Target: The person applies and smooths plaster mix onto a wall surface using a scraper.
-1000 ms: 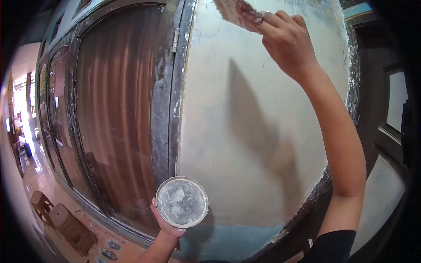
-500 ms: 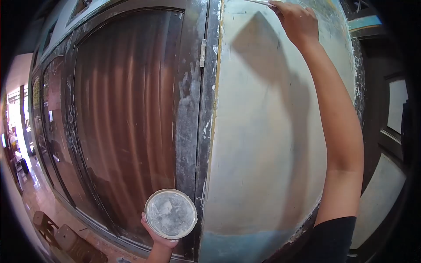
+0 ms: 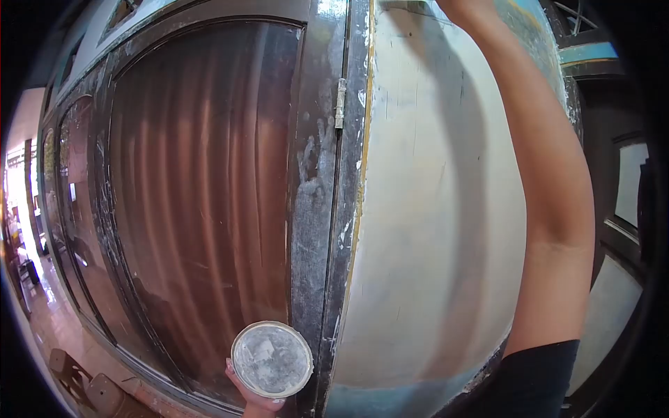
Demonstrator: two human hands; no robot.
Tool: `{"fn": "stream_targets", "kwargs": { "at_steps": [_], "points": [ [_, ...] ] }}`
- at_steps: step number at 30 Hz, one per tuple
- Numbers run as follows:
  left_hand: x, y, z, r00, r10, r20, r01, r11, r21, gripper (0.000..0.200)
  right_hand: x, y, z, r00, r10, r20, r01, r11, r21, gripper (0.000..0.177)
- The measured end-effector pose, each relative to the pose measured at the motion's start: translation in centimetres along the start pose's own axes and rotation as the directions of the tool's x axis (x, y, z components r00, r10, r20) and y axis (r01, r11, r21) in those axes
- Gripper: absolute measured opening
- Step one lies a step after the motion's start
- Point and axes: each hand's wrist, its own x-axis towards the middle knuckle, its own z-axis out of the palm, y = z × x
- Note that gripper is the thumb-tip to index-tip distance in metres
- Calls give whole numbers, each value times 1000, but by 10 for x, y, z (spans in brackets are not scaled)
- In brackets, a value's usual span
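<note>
At the bottom, my left hand (image 3: 256, 398) is closed around a round lid (image 3: 272, 360), its pale rim and grey-white smeared face turned toward me. The lid is in front of the brown door's lower corner. My right arm stretches up in front of the pale wall panel (image 3: 425, 209), and my right hand (image 3: 468, 8) is at the top edge with its fingers mostly cut off. It grips a thin flat scraper, of which only an edge shows at the panel's top. The arm's long shadow falls down the panel.
A dark wooden door (image 3: 209, 209) with a brown, curtain-like pane stands left of the panel, with a metal hinge (image 3: 340, 104) on its frame. White smears mark the frame. Brown plastic stools (image 3: 108, 397) are at the lower left. Another dark door (image 3: 613, 209) is at right.
My right hand has risen further out of view, and the square shadow beside it has moved up out of the panel's middle. The view has shifted slightly; my left hand still holds the lid.
</note>
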Motion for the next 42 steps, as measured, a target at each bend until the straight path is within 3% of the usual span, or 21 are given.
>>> {"fn": "stream_targets", "kwargs": {
  "at_steps": [6,11,13,14,18,20,24,27,29,31,33,34,35,37,39,42],
  "points": [
    [0,-1,-3,999,-36,-4,36,999,24,75,2,-9,17,1000,-2,-21,1,998,-62,16],
    [9,-6,-20,993,13,-113,-21,997,-78,76,-5,-12,42,997,-51,-66,48,998,-46,17],
    [6,-7,-26,995,11,-100,-9,1000,22,76,-13,-21,39,993,-110,29,111,993,-33,18],
    [9,-9,-30,997,11,-75,-2,992,124,77,-15,-24,33,987,-16,162,18,1000,-12,20],
    [23,-9,-32,997,14,-78,-4,992,123,76,-17,-26,39,986,41,163,-57,994,95,21],
    [22,-11,-34,996,6,-87,5,993,121,76,-22,-27,29,962,-47,269,28,997,73,22],
    [13,-11,-39,995,-11,-100,23,993,112,76,-31,-23,10,938,-110,330,99,994,51,24],
    [10,-12,-36,995,-5,-96,14,995,95,75,-16,-12,10,972,-93,215,80,994,68,26],
    [11,-13,-33,996,18,-88,-11,997,81,75,-3,-10,21,981,-98,-167,132,970,204,27],
    [9,-21,-31,995,35,-92,-30,998,62,75,12,-10,44,993,-49,-103,72,969,237,25],
    [7,-24,-30,994,52,-97,-47,997,60,75,8,-18,59,1000,-8,3,8,996,92,22],
    [6,-23,-31,993,61,-101,-55,996,64,74,1,-25,63,978,152,142,-197,897,395,20],
    [4,-24,-31,992,67,-105,-60,996,63,74,-4,-26,62,978,152,144,-198,895,400,20],
    [-1,-26,-35,991,70,-118,-62,996,67,74,-20,-28,57,993,-75,90,62,988,143,19],
    [-5,-25,-35,990,67,-125,-57,995,77,74,-33,-23,50,989,-74,127,51,984,173,19],
    [-18,-24,-36,988,63,-141,-52,996,77,74,-44,-25,35,955,-168,245,156,985,69,21]
  ]
}}
